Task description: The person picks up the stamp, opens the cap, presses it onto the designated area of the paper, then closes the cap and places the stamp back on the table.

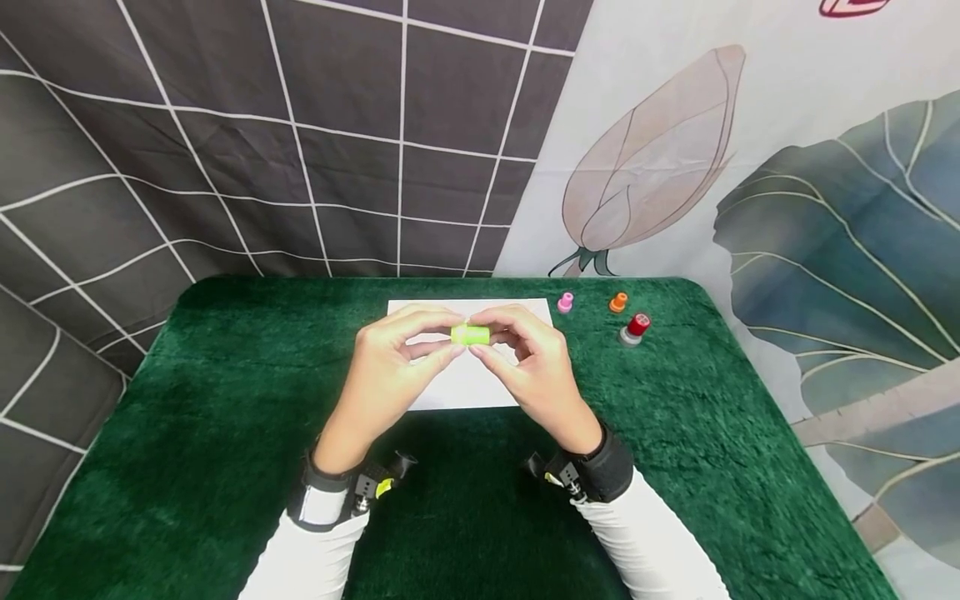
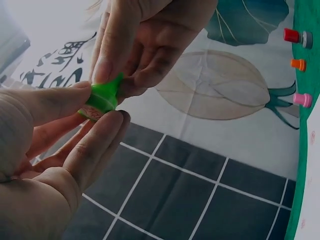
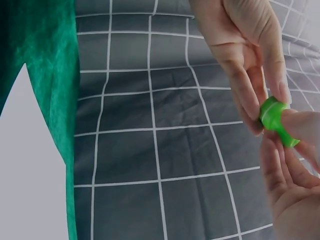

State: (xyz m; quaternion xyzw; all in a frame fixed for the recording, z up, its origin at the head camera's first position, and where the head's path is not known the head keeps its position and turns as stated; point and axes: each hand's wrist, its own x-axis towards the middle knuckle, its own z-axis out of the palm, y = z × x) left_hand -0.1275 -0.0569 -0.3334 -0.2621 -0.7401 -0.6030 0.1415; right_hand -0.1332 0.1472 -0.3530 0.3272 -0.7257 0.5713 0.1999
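Observation:
A small green stamp (image 1: 470, 335) is held level above the sheet of white paper (image 1: 450, 396). My left hand (image 1: 386, 358) pinches its wider end between thumb and fingers. From the other side, the thumb and fingertips of my right hand (image 1: 538, 362) grip the narrower handle end. In the left wrist view the flat face of the green stamp (image 2: 104, 98) shows a reddish pattern, partly covered by fingers. The right wrist view shows its waisted body (image 3: 274, 116) between both hands.
Toward the back right of the green cloth (image 1: 247, 367) stand a pink stamp (image 1: 566, 302), an orange stamp (image 1: 618, 302) and a red-and-grey stamp (image 1: 636, 328). Faint red marks (image 2: 313, 137) dot the paper. A patterned curtain (image 1: 360, 167) hangs behind the table.

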